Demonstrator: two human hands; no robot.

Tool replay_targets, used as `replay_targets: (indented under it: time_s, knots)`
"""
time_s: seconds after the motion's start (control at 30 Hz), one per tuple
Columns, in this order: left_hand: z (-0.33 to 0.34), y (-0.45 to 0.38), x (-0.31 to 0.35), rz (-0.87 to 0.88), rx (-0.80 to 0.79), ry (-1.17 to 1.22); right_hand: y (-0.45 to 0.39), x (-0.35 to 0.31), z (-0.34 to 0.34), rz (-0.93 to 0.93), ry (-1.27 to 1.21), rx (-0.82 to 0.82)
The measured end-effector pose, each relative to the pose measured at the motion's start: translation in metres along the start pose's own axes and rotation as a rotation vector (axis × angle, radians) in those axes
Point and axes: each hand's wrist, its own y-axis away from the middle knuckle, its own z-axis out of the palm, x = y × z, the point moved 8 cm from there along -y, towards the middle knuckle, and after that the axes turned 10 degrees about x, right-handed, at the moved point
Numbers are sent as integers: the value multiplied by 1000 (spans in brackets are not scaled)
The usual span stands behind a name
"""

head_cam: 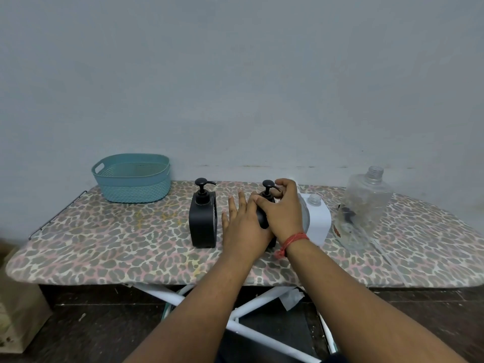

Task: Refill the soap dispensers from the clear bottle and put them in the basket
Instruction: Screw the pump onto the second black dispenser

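Two black pump dispensers stand mid-table. The left dispenser [203, 217] is free. My left hand [245, 224] rests flat against the side of the right dispenser [267, 197], fingers extended. My right hand [284, 209] wraps over that dispenser's top, fingers around the pump neck. Behind it stands a white dispenser [318, 218] with an open threaded neck. The clear bottle [365, 205] stands uncapped at the right. The teal basket [132, 178] sits at the back left with nothing visible inside.
All this sits on an ironing board [104, 239] with a leopard-print cover, close to a grey wall. A small dark object shows behind or through the clear bottle. A paper bag [18, 310] stands on the floor at the left.
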Motion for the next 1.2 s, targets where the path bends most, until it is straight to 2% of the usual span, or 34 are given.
replay_targets:
  time_s: [0.1,0.3,0.4,0.6,0.8,0.97,1.2]
  knots:
    - [0,0,-1,-2,0,-10,0,-7,-2,-55,72,12]
    - [-1,-1,-1,-13,-3,11,2,-3,2,-92,201,-118]
    - [-1,0,-1,-15,2,20,0,-2,1,-38,146,-93]
    - [-3,-1,-3,-22,-2,-27,1,-6,11,-25,188,-39]
    - [-4,-1,-1,-4,10,8,2,-11,10,-93,157,-238]
    - [-3,-2,-3,-14,29,-20,-5,-13,2,-126,253,-128]
    - [-7,0,-3,-26,23,-5,0,-16,12,-119,335,-71]
